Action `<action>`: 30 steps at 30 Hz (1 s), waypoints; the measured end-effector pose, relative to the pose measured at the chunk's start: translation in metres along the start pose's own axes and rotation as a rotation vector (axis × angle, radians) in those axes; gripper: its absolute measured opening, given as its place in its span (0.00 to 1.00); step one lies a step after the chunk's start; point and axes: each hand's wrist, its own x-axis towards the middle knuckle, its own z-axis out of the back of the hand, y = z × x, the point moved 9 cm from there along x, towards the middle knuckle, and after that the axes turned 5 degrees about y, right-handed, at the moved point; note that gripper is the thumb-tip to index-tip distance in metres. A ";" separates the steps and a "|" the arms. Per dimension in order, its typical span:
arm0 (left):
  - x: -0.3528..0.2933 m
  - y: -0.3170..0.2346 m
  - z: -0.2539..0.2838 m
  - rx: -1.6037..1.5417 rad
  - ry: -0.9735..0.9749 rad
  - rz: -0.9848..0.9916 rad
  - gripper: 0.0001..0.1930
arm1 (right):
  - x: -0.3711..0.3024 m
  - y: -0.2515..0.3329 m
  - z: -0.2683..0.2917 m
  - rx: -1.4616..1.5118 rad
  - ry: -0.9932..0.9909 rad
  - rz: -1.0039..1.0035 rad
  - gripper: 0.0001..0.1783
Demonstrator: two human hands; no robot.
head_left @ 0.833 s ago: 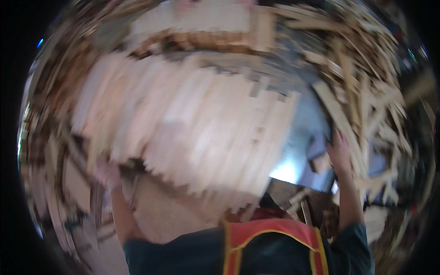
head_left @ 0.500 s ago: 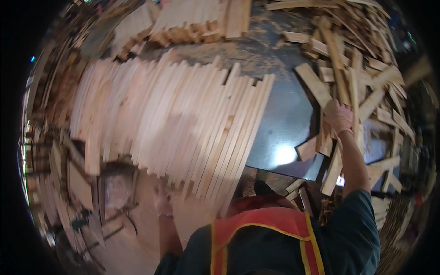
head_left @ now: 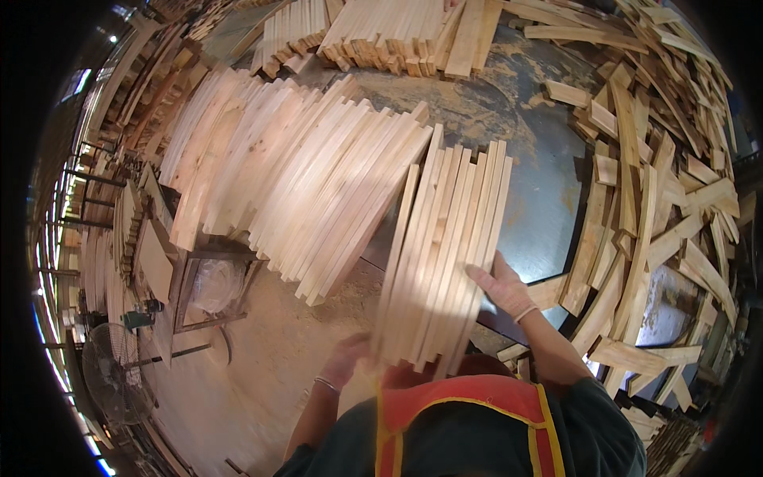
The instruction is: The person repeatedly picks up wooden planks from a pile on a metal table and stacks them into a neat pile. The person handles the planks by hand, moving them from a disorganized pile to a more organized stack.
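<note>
A group of pale wooden strips, lying side by side, points its near ends at my body. My right hand grips its right edge, thumb on top and fingers along the side. At the group's lower left corner is my left hand, blurred, with its fingertips by the wood; whether they press on it is unclear. To the left, a wider row of similar strips lies slanted, with a narrow gap between it and the group.
Loose offcuts lie in a jumbled heap on the right. Stacked boards stand at the far side of the metal tabletop, which carries sawdust. A fan and a metal-framed stand are at the lower left.
My right hand has left the offcut heap and come left onto the strips. A group of strips now stands apart from the row, shifted right and nearer me. My left hand has moved right.
</note>
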 end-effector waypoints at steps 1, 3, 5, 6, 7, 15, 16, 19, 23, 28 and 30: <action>0.015 0.015 0.005 0.272 0.027 -0.120 0.23 | -0.002 0.005 0.005 0.010 0.058 0.002 0.61; 0.021 -0.060 -0.031 0.337 0.034 0.149 0.33 | -0.001 0.011 0.027 0.037 0.086 0.015 0.61; 0.064 -0.109 -0.041 0.276 -0.075 -0.043 0.37 | 0.010 0.019 0.041 -0.076 0.061 0.015 0.60; 0.084 -0.139 -0.047 0.249 -0.124 -0.151 0.39 | 0.018 0.017 0.048 -0.157 0.032 -0.022 0.60; 0.100 -0.167 -0.064 0.406 -0.099 -0.121 0.41 | 0.029 0.021 0.053 -0.238 0.016 -0.055 0.59; 0.108 -0.241 -0.149 0.805 0.023 -0.114 0.51 | 0.017 0.016 0.022 0.548 -0.134 -0.184 0.47; 0.097 -0.257 -0.152 0.814 0.016 -0.177 0.51 | 0.005 0.017 0.025 0.556 -0.158 -0.271 0.46; 0.054 -0.316 -0.164 0.820 -0.028 -0.401 0.53 | -0.053 0.101 0.058 0.792 -0.293 0.180 0.46; -0.034 -0.429 -0.180 0.764 -0.084 -0.831 0.55 | -0.133 0.208 0.128 0.511 -0.591 0.614 0.41; -0.072 -0.454 -0.173 0.606 -0.052 -1.131 0.56 | -0.175 0.220 0.156 0.209 -0.707 0.627 0.39; -0.046 -0.430 -0.169 0.608 -0.024 -1.131 0.56 | -0.168 0.196 0.147 0.087 -0.732 0.585 0.38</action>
